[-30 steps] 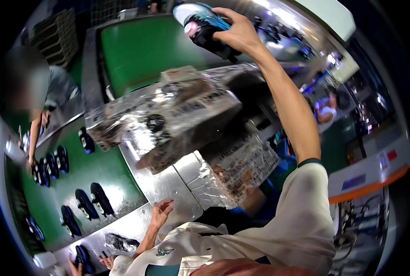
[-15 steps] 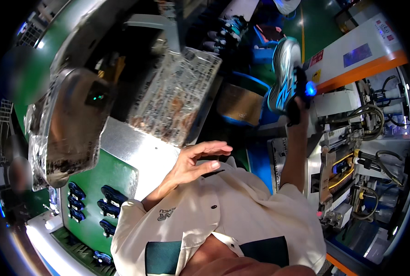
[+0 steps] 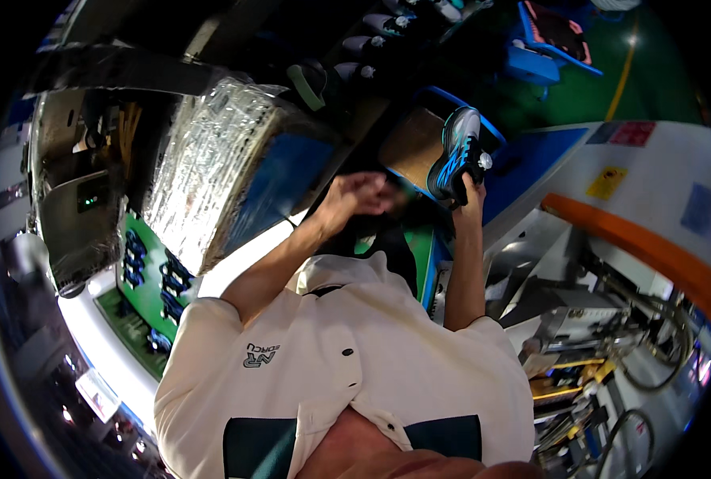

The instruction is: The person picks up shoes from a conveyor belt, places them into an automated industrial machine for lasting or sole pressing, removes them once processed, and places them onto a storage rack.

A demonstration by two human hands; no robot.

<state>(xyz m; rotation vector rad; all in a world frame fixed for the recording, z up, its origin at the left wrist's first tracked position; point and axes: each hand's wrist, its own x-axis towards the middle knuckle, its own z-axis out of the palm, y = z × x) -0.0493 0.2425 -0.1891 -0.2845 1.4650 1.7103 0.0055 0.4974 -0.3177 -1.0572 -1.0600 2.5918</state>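
In my right hand [image 3: 472, 196] is a sports shoe [image 3: 453, 160] with a grey toe, a black heel part and bright blue laces and stripes. The fingers grip it at the heel end, with the toe pointing away from me. A pale round tuft [image 3: 485, 161] shows at the shoe's side. My left hand [image 3: 357, 196] hovers to the left of the shoe, apart from it. Its fingers are somewhat blurred, loosely stretched toward the right, and nothing shows in them.
A blue-rimmed bin with brown board [image 3: 413, 148] stands beyond the shoe. At left is a film-wrapped machine part [image 3: 203, 152], with blue-black shoe pieces [image 3: 173, 289] on a green surface. Several shoes [image 3: 363, 44] sit at the far side. An orange-edged machine [image 3: 651, 247] flanks my right.
The shoe in my right hand has come lower and nearer to my left hand, its side now turned to view. My left hand has moved forward. The view has shifted.
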